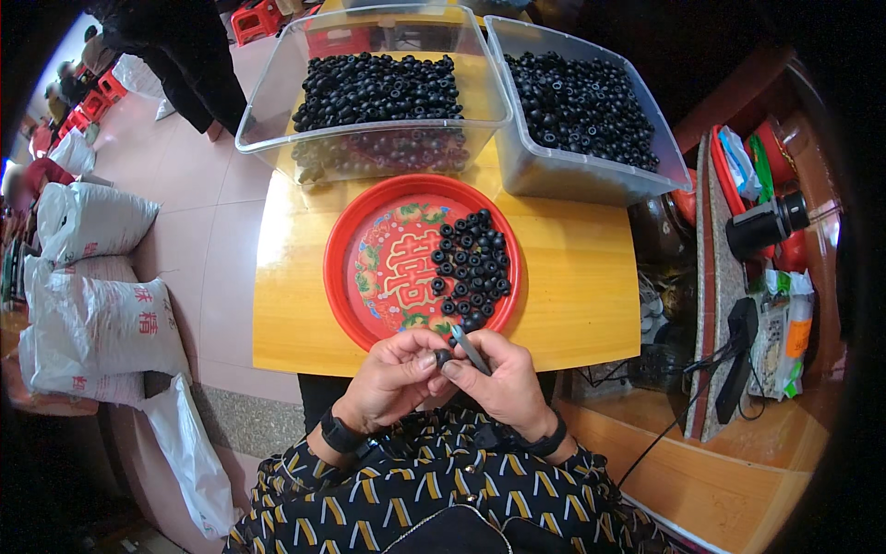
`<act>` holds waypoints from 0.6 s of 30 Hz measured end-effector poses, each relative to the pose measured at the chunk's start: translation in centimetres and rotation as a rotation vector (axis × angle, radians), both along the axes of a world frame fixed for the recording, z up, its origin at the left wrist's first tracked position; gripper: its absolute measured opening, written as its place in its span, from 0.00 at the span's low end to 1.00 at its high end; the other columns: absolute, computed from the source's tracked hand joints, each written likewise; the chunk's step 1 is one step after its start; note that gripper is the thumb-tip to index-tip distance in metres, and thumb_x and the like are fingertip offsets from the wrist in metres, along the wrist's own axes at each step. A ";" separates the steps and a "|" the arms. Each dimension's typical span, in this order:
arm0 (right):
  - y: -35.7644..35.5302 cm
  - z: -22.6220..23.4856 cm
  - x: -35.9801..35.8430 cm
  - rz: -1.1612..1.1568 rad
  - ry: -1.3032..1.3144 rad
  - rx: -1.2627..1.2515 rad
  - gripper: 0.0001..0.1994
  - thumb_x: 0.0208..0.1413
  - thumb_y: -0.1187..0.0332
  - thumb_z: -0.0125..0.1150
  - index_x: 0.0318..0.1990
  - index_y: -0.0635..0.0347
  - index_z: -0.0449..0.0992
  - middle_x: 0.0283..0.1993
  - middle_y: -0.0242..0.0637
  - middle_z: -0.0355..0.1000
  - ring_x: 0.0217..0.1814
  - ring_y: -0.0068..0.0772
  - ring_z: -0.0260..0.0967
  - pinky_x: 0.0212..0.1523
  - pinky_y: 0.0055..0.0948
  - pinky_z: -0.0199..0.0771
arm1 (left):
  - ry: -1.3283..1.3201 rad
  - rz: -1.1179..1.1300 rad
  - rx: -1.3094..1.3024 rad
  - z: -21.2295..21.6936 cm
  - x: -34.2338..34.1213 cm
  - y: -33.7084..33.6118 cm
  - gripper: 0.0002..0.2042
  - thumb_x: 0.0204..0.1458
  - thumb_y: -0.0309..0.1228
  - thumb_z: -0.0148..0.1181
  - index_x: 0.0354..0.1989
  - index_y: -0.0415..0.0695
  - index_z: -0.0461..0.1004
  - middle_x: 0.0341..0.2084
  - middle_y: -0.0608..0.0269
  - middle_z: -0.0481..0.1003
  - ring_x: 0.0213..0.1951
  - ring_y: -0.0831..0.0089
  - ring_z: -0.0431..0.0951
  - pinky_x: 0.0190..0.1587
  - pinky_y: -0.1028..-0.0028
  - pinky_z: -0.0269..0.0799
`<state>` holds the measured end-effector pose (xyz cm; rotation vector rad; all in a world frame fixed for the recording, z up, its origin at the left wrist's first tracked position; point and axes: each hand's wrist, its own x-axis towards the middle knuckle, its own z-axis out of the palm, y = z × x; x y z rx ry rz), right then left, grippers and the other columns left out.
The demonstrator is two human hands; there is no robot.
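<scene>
Head view: both hands (pixel 452 374) pinch a small round, seemingly rubbery black bead (pixel 442 356).

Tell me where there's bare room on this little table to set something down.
The table is bare right of the red tray, below the right bin, and in a narrower strip left of the tray. The back is crowded by both bins; the left hand and right hand fill the front edge.
</scene>
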<state>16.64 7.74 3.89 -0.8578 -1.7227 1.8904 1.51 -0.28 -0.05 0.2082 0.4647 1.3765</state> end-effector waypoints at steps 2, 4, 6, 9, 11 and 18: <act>-0.1 0.2 -0.2 -0.026 -0.020 -0.024 0.06 0.54 0.70 0.57 0.36 0.64 0.70 0.26 0.24 0.67 0.28 0.10 0.61 0.27 0.15 0.63 | 0.004 -0.003 0.006 -0.1 0.0 0.0 0.09 0.53 0.26 0.54 0.42 0.41 0.69 0.34 0.62 0.70 0.30 0.74 0.68 0.33 0.76 0.64; -0.1 -0.8 0.0 -0.030 0.012 -0.051 0.06 0.54 0.70 0.57 0.36 0.64 0.70 0.26 0.25 0.68 0.28 0.11 0.61 0.27 0.16 0.63 | 0.009 -0.005 0.011 -0.1 0.0 0.0 0.09 0.53 0.26 0.54 0.42 0.41 0.69 0.34 0.62 0.70 0.30 0.74 0.68 0.33 0.76 0.64; 0.0 -1.5 0.2 -0.034 0.045 -0.077 0.06 0.54 0.70 0.57 0.35 0.64 0.70 0.26 0.25 0.68 0.28 0.11 0.62 0.26 0.16 0.64 | 0.032 -0.007 -0.005 -0.2 0.1 0.1 0.09 0.53 0.26 0.54 0.42 0.41 0.69 0.33 0.62 0.70 0.30 0.74 0.68 0.33 0.75 0.64; 0.0 -1.3 0.4 -0.039 0.004 -0.069 0.08 0.54 0.70 0.56 0.38 0.65 0.71 0.26 0.29 0.69 0.29 0.13 0.64 0.27 0.20 0.65 | -0.048 -0.002 0.003 -0.3 0.1 0.1 0.09 0.53 0.27 0.54 0.42 0.42 0.69 0.32 0.61 0.71 0.29 0.74 0.68 0.33 0.74 0.64; 0.2 0.0 0.4 -0.039 -0.118 0.257 0.10 0.54 0.73 0.56 0.42 0.67 0.71 0.31 0.34 0.71 0.33 0.21 0.69 0.34 0.23 0.69 | -0.070 0.026 -0.003 -0.7 -0.1 0.0 0.09 0.53 0.28 0.53 0.43 0.42 0.68 0.31 0.61 0.71 0.28 0.74 0.68 0.33 0.72 0.65; 0.5 -0.6 1.8 -0.044 -0.157 0.756 0.14 0.46 0.76 0.60 0.44 0.66 0.72 0.30 0.44 0.70 0.30 0.41 0.70 0.30 0.30 0.69 | -0.136 0.063 0.003 -0.5 -0.5 0.1 0.10 0.55 0.27 0.49 0.45 0.43 0.65 0.29 0.60 0.71 0.28 0.73 0.70 0.37 0.67 0.69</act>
